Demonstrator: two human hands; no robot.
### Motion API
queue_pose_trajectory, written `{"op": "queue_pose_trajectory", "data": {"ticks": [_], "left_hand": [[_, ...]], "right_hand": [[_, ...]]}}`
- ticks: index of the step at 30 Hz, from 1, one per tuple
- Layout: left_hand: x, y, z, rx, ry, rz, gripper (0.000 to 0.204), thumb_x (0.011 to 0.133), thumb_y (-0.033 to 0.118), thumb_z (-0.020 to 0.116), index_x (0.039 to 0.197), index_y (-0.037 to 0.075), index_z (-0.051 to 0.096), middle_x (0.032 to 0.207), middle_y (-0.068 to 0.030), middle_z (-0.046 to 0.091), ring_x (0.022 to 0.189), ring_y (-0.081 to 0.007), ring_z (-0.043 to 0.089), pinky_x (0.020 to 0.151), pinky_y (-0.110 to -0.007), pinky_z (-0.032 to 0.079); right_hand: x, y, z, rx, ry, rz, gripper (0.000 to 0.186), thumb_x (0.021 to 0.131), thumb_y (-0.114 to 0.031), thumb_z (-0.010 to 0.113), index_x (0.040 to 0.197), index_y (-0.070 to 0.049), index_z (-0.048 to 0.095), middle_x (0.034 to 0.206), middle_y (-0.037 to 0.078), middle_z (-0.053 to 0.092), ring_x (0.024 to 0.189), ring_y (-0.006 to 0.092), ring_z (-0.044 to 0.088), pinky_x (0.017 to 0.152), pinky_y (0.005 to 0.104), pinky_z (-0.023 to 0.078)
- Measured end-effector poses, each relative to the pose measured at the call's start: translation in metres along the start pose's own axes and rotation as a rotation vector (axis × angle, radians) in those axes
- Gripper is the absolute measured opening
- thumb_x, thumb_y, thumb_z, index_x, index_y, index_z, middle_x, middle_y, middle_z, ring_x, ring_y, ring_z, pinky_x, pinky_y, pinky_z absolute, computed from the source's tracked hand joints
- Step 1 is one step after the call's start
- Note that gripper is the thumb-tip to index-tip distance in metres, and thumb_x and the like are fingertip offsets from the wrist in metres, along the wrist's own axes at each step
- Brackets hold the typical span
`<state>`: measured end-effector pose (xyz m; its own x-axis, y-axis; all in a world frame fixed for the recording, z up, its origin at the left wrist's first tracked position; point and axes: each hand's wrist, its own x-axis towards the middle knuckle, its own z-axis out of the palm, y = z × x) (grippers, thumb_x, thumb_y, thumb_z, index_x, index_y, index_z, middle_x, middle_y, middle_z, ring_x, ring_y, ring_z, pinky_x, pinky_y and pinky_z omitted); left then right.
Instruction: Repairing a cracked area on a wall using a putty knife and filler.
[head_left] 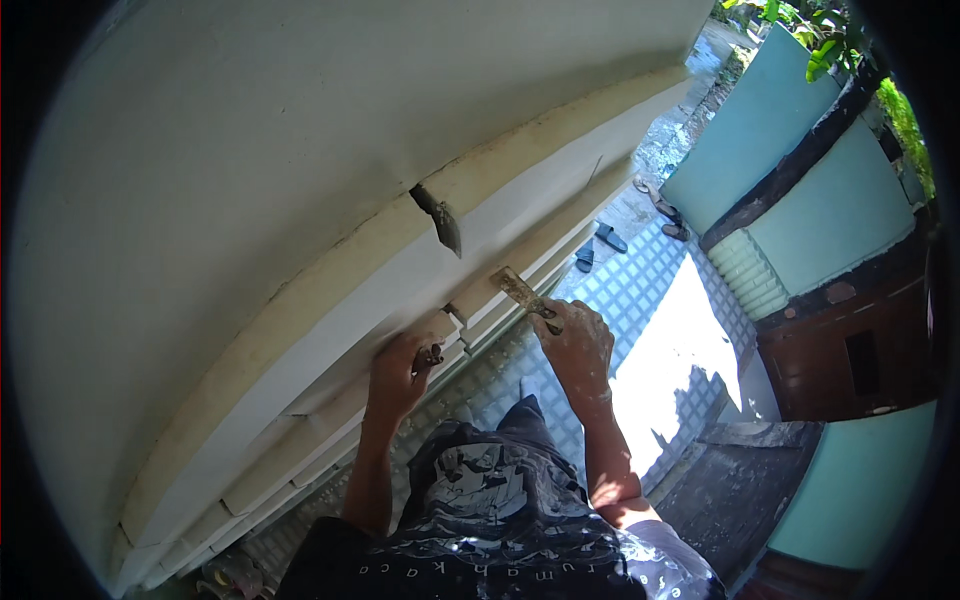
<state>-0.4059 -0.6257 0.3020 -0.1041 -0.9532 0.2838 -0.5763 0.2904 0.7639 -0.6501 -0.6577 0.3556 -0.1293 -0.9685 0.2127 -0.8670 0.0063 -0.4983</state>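
My right hand [580, 345] is closed around the handle of a putty knife [516, 287]. Its broad blade is smeared with tan material and lies close to the pale ledges of the wall moulding [545, 235]. To its left, my left hand [398, 368] is curled shut against the lower ledge. A small dark brown thing [428, 357] shows at its fingers, too hidden to name. Just above that hand, a notch [455, 314] breaks the ledge. A larger dark gap [437, 218] cuts through the cream upper band. Pale dust marks my right hand and wrist.
The smooth cream wall [250, 150] fills the upper left. Below runs a blue-and-white checked tile floor [640, 270] with a bright sunlit patch. Slippers [609, 238] lie near the wall. Turquoise panels [755, 140], a dark post and a brown wooden cabinet [850, 345] stand at right.
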Motion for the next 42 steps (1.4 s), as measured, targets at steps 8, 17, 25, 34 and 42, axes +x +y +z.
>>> {"op": "queue_pose_trajectory", "data": {"ticks": [8,17,25,34,42], "left_hand": [[0.003,-0.006,0.016,-0.083,0.066,-0.187,0.027,0.078,0.000,0.064,0.103,0.007,0.065,0.090,-0.0115,0.066,0.078,-0.0248,0.066,0.071,-0.031,0.051],[0.004,-0.007,0.024,-0.040,0.115,-0.222,0.026,0.076,0.000,0.065,0.101,0.007,0.066,0.091,-0.0102,0.068,0.076,-0.0209,0.067,0.069,-0.030,0.051],[0.031,0.019,0.038,-0.056,-0.004,-0.140,0.024,0.078,0.001,0.065,0.101,0.007,0.065,0.090,-0.0078,0.068,0.076,-0.0175,0.067,0.066,-0.027,0.051],[0.065,0.000,0.068,-0.264,-0.136,-0.178,0.024,0.081,0.005,0.063,0.105,0.005,0.064,0.095,-0.0118,0.069,0.083,-0.0232,0.068,0.076,-0.031,0.051],[0.062,0.002,0.074,-0.282,-0.076,-0.239,0.017,0.086,0.008,0.061,0.102,0.002,0.064,0.091,-0.0103,0.070,0.083,-0.0190,0.068,0.075,-0.029,0.051]], "right_hand": [[0.055,0.048,-0.027,-0.050,-0.028,-0.031,0.024,0.083,-0.036,0.069,0.096,-0.015,0.073,0.090,0.009,0.070,0.092,0.0284,0.063,0.083,0.0409,0.049],[0.075,0.063,-0.028,-0.043,-0.096,-0.090,0.024,0.082,-0.033,0.070,0.097,-0.014,0.073,0.090,0.009,0.069,0.090,0.0272,0.064,0.079,0.0401,0.050],[0.083,0.064,-0.028,-0.036,-0.120,-0.061,0.031,0.082,-0.035,0.072,0.103,-0.012,0.072,0.096,0.009,0.070,0.093,0.0289,0.062,0.086,0.0418,0.047],[0.115,0.093,-0.082,0.242,0.108,-0.186,0.028,0.076,-0.011,0.078,0.098,-0.003,0.062,0.088,0.008,0.062,0.074,0.0150,0.065,0.066,0.0264,0.054],[0.172,0.170,-0.059,0.989,0.500,-0.092,0.016,0.089,-0.008,0.065,0.097,-0.005,0.051,0.096,0.008,0.067,0.074,0.0060,0.059,0.062,0.0184,0.046]]}}
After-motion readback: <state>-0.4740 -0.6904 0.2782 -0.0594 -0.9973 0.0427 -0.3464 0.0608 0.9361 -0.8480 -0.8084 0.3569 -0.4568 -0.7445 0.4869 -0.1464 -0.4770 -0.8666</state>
